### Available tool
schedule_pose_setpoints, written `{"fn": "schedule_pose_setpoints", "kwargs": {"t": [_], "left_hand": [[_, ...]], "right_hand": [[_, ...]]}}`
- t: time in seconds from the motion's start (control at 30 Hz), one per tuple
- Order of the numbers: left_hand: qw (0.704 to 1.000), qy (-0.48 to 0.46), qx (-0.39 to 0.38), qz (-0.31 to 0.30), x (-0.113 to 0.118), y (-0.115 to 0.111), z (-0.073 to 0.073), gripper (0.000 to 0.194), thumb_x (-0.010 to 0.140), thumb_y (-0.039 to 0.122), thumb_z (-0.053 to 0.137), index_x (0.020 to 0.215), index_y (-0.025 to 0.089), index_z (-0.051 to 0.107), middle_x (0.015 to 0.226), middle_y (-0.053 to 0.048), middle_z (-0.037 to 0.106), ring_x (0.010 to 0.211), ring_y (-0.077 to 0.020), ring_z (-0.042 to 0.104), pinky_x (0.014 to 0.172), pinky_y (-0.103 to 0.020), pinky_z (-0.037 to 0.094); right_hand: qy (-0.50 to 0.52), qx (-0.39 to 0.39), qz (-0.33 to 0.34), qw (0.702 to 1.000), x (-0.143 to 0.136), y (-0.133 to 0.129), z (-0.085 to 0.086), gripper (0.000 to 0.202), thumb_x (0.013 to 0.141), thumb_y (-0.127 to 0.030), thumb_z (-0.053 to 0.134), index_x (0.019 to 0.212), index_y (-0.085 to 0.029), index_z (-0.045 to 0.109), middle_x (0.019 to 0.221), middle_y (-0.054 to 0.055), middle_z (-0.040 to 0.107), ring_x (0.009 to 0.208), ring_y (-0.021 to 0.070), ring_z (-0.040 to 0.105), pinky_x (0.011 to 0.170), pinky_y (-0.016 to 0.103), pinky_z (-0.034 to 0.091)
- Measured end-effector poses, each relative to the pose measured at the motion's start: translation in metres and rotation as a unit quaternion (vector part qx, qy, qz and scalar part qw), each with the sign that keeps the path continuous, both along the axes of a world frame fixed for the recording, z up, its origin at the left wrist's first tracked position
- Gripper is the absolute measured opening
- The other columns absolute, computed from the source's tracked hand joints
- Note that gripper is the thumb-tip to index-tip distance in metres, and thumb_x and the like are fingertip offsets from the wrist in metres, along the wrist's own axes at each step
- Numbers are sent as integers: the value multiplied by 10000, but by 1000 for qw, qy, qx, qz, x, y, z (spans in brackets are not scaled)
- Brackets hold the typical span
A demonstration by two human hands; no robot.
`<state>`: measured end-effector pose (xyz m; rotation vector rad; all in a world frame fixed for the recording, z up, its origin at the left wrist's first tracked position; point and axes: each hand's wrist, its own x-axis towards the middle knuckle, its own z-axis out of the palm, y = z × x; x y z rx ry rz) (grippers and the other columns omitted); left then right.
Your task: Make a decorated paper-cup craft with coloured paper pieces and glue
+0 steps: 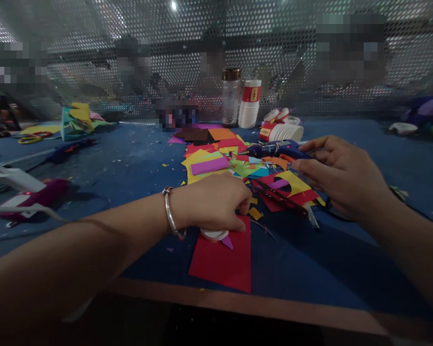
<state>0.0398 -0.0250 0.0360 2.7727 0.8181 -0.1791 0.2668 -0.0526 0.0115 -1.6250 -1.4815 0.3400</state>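
Observation:
Near the table's front edge, my left hand (216, 202) is closed above a sheet of red paper (223, 264). Its fingers curl down, and what they hold, if anything, is hidden. A white round rim (215, 235) shows beneath the palm, with a small purple paper point (228, 241) sticking out beside it. To the right, my right hand (342, 173) has its thumb and fingers around the handle end of a blue hot glue gun (270, 148). The gun's nozzle points left over the paper scraps. Dark scissors (279, 194) lie between my hands.
Coloured paper and scraps (209, 166) cover the middle. Behind stand a clear bottle (230, 103) and stacked paper cups (250, 105); another stack (281, 132) lies sideways. A second glue gun (67, 151), a purple device (39, 197) and cables are left. Perforated metal (187, 62) closes the back.

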Motion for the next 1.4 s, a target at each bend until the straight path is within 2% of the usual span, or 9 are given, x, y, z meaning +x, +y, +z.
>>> {"fn": "schedule_pose_setpoints", "kwargs": {"t": [0.3, 0.5, 0.67, 0.83, 0.93, 1.13, 1.23, 1.33, 1.4], "left_hand": [[997, 20, -78, 5, 4, 6, 0, 124, 781, 279, 732, 858, 184, 714, 918, -34, 706, 884, -192, 607, 691, -270, 387], [986, -22, -164, -7, 0, 18, 3, 99, 783, 206, 724, 822, 161, 646, 851, 8, 677, 788, -135, 596, 660, -231, 403], [962, -85, -259, 26, -7, 38, -3, 122, 766, 218, 696, 830, 163, 608, 741, 24, 630, 687, -120, 581, 620, -226, 418], [938, -136, -304, 97, -24, 52, -11, 344, 722, 197, 676, 1051, 172, 584, 771, 21, 603, 694, -128, 575, 620, -238, 424], [930, -147, -306, 143, -36, 51, -11, 414, 711, 230, 663, 1112, 198, 566, 779, 31, 556, 694, -133, 557, 623, -249, 439], [922, -149, -291, 206, -55, 40, -13, 239, 730, 266, 622, 953, 202, 567, 772, 33, 544, 649, -123, 535, 585, -243, 431], [945, -119, -241, 186, -65, 36, -14, 144, 769, 292, 605, 873, 197, 576, 769, 20, 592, 655, -127, 547, 596, -245, 424], [978, -64, -141, 139, -75, 31, -12, 88, 799, 281, 583, 813, 198, 604, 749, 12, 626, 652, -135, 543, 590, -253, 392], [988, -49, -80, 127, -82, 28, -9, 119, 826, 306, 567, 820, 206, 631, 788, 5, 653, 660, -145, 553, 594, -264, 383]], "right_hand": [[21, -20, -38, 999, -2, 2, 2, 375, 589, -463, 663, 870, -226, 590, 533, -37, 563, 472, 143, 471, 453, 275, 345], [31, -21, -46, 998, -4, 0, 4, 357, 599, -445, 672, 872, -225, 603, 496, -60, 520, 462, 133, 453, 447, 270, 340], [41, -28, -52, 997, -6, 0, 6, 354, 596, -422, 675, 875, -218, 600, 541, -40, 567, 486, 137, 479, 466, 281, 357], [45, -27, -43, 998, -6, -2, 7, 355, 610, -414, 678, 888, -208, 597, 571, -29, 584, 481, 123, 471, 461, 278, 345], [52, -29, -43, 997, -6, -2, 7, 352, 613, -410, 676, 891, -210, 595, 578, -30, 582, 490, 124, 481, 471, 281, 357], [33, -31, -40, 998, -5, 0, 3, 372, 603, -437, 676, 895, -223, 591, 526, -47, 537, 468, 125, 436, 466, 283, 325], [9, -37, -37, 999, -7, -1, 5, 378, 611, -454, 669, 899, -222, 592, 504, -45, 536, 468, 134, 445, 471, 287, 314], [-21, -44, -32, 998, -9, -5, 9, 368, 609, -453, 655, 890, -222, 593, 500, -40, 544, 463, 137, 436, 471, 293, 309], [-43, -45, -25, 998, -10, -10, 10, 366, 605, -459, 653, 881, -226, 597, 507, -34, 552, 473, 147, 443, 484, 304, 328]]}}
